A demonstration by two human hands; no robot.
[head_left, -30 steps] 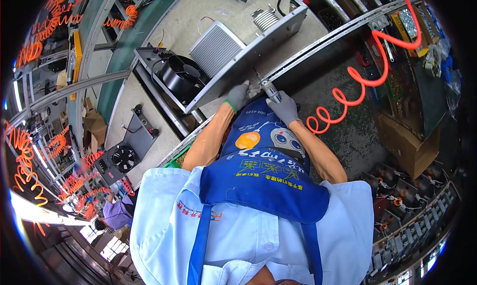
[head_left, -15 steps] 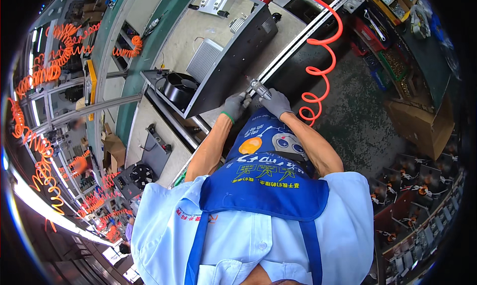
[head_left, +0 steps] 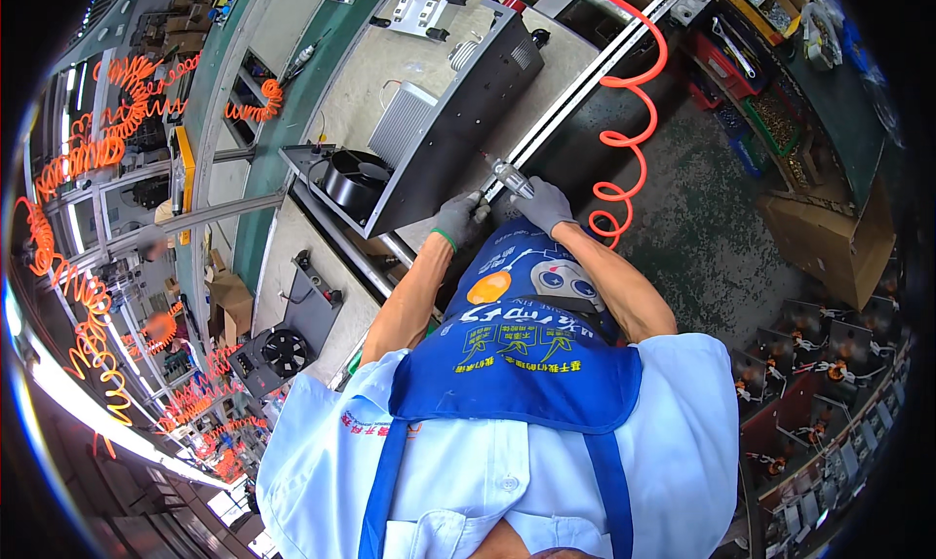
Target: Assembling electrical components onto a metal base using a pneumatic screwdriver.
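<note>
In the middle of the frame, just right of the black metal panel (head_left: pixel 458 130), the right grip (head_left: pixel 543 206) was closed around the body of a silver-grey power driver (head_left: pixel 512 179). The driver's long axis ran from the grip toward the upper left, its thin bit leading. The panel's long axis ran from the lower left to the upper right of the frame's upper half, so the 2 axes crossed nearly at right angles. From the right grip, the panel lay to the upper left, with the bit tip ending near its lower right edge; whether they touched could not be told.

Of the 2 gloved hands, the left grip (head_left: pixel 462 213) was the nearer to the panel, just below and left of the driver's nose. Its fingers were curled, but whether they pinched anything could not be told.

The panel stood on the counter (head_left: pixel 570 57), which was bordered by a pale metal rail (head_left: pixel 585 77) running to the upper right. Behind the panel stood a finned heat sink (head_left: pixel 405 120), with a black fan (head_left: pixel 353 181) at the panel's lower left end. An orange coiled hose (head_left: pixel 639 120) hung right of the driver.
</note>
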